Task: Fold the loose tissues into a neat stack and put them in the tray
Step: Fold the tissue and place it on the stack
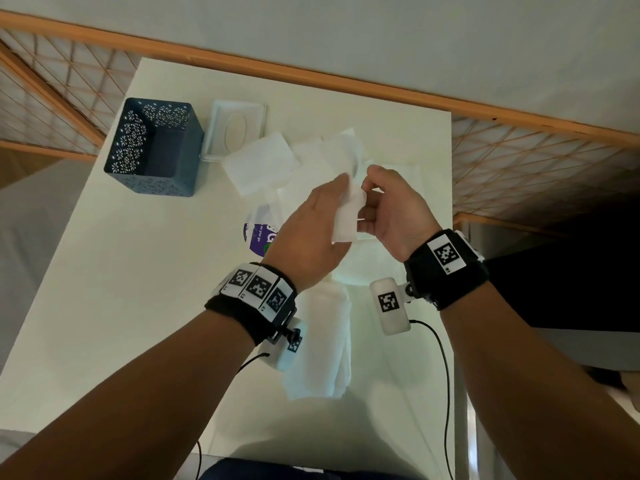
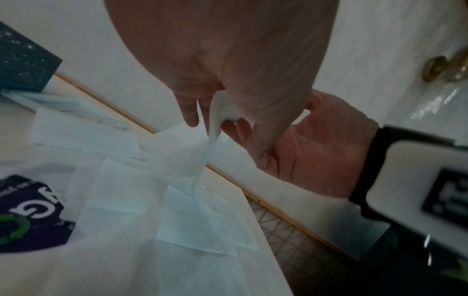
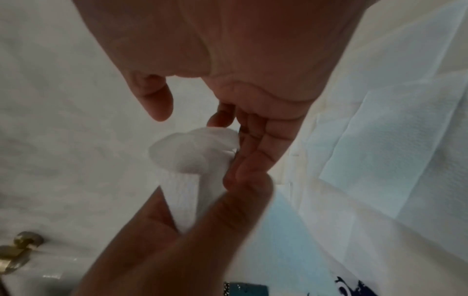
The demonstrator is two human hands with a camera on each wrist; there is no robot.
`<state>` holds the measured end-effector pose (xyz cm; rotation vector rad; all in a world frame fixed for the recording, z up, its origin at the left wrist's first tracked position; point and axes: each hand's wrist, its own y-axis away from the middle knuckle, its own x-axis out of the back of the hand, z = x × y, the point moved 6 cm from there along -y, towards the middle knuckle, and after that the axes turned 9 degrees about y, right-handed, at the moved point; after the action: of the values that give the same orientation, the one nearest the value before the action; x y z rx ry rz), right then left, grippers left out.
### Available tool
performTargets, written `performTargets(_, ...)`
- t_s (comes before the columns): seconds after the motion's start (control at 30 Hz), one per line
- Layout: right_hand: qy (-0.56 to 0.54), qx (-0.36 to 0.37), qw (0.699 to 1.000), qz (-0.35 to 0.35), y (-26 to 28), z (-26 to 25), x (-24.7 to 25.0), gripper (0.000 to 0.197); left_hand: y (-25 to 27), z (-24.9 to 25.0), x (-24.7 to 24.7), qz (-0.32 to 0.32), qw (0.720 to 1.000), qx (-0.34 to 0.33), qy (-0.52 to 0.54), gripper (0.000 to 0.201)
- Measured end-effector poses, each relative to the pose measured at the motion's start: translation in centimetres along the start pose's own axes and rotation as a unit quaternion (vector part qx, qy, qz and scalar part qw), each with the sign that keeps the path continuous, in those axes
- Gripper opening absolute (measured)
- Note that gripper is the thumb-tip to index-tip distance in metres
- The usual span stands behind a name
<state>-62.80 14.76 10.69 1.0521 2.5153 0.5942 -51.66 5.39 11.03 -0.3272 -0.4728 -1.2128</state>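
Observation:
Both hands hold one white tissue (image 1: 348,216) in the air above the middle of the white table (image 1: 104,289). My left hand (image 1: 341,188) pinches it between thumb and fingers; in the left wrist view the tissue (image 2: 215,120) hangs down from that pinch. My right hand (image 1: 367,194) has its fingers curled on the tissue's (image 3: 192,156) folded edge, thumb apart. Loose tissues (image 1: 259,164) lie spread behind the hands. A pile of folded tissues (image 1: 322,341) lies near the front, under my left wrist. A shallow white tray (image 1: 237,129) sits at the back.
A dark blue perforated basket (image 1: 156,150) stands at the back left beside the white tray. A purple-printed packet (image 1: 259,239) lies partly under the tissues. A wooden lattice screen (image 1: 536,161) runs behind the table. Wrist cables trail over the front edge.

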Motion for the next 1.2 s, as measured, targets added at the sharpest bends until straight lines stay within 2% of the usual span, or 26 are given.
performTargets(0.07, 0.003, 0.006, 1.0, 0.006, 0.4, -0.2, -0.1, 0.028, 0.1, -0.1, 0.7, 0.03, 0.999, 0.008, 0.023, 0.065)
performTargets(0.17, 0.009, 0.014, 1.0, 0.016, 0.8, -0.3, 0.1, 0.019, -0.2, -0.5, 1.6, 0.053, 0.995, 0.029, 0.079, 0.035)
performTargets(0.23, 0.04, 0.029, 0.999, 0.02, 0.9, -0.2, 0.4, 0.029, -0.4, -0.6, 2.3, 0.069, 0.989, 0.06, 0.117, 0.027)
performTargets(0.33, 0.188, 0.076, 0.977, 0.06, 1.0, -0.5, 1.1, 0.047, -0.6, -0.6, 3.0, 0.083, 0.971, 0.108, 0.199, 0.018)
performTargets(0.4, 0.295, 0.096, 0.947, 0.09, 0.6, -0.6, 1.4, 0.037, -0.5, -0.2, 3.4, 0.093, 0.96, 0.119, 0.236, 0.011)
performTargets(0.5, 0.374, 0.107, 0.91, 0.144, -0.2, -0.6, 2.0, 0.007, -0.6, -0.8, 4.0, 0.115, 0.964, 0.148, 0.189, 0.014)
performTargets(0.6, 0.41, 0.115, 0.887, 0.181, -0.7, -0.7, 2.7, 0.016, -0.6, -1.6, 4.3, 0.132, 0.966, 0.174, 0.141, 0.018)
performTargets(0.77, 0.409, 0.093, 0.89, 0.181, -1.4, -0.1, 3.1, 0.018, -0.6, -2.4, 5.1, 0.16, 0.969, 0.15, 0.114, 0.018)
performTargets(0.8, 0.415, 0.086, 0.887, 0.184, -1.4, 0.1, 3.2, 0.023, -0.6, -2.5, 5.3, 0.165, 0.969, 0.143, 0.114, 0.017)
performTargets(0.87, 0.44, 0.092, 0.874, 0.186, -1.1, -0.1, 3.2, 0.048, -0.4, -2.3, 5.5, 0.163, 0.966, 0.142, 0.142, 0.011)
performTargets(0.93, 0.451, 0.135, 0.866, 0.169, -0.4, -0.9, 2.4, 0.066, -0.3, -1.7, 5.6, 0.137, 0.969, 0.138, 0.154, 0.015)
performTargets(1.0, 0.453, 0.178, 0.865, 0.122, 0.3, -1.7, 1.2, 0.073, -0.4, -0.7, 6.0, 0.102, 0.97, 0.128, 0.177, 0.018)
performTargets(1.07, 0.461, 0.208, 0.859, 0.077, 1.1, -2.4, 0.2, 0.066, -0.4, 0.5, 6.4, 0.07, 0.967, 0.117, 0.215, 0.016)
performTargets(1.13, 0.462, 0.223, 0.857, 0.048, 1.9, -3.2, -0.5, 0.047, -0.5, 1.4, 6.8, 0.049, 0.96, 0.117, 0.251, 0.015)
performTargets(1.2, 0.442, 0.224, 0.868, 0.026, 2.9, -3.8, -1.0, 0.026, -0.5, 2.2, 7.2, 0.038, 0.951, 0.122, 0.282, 0.018)
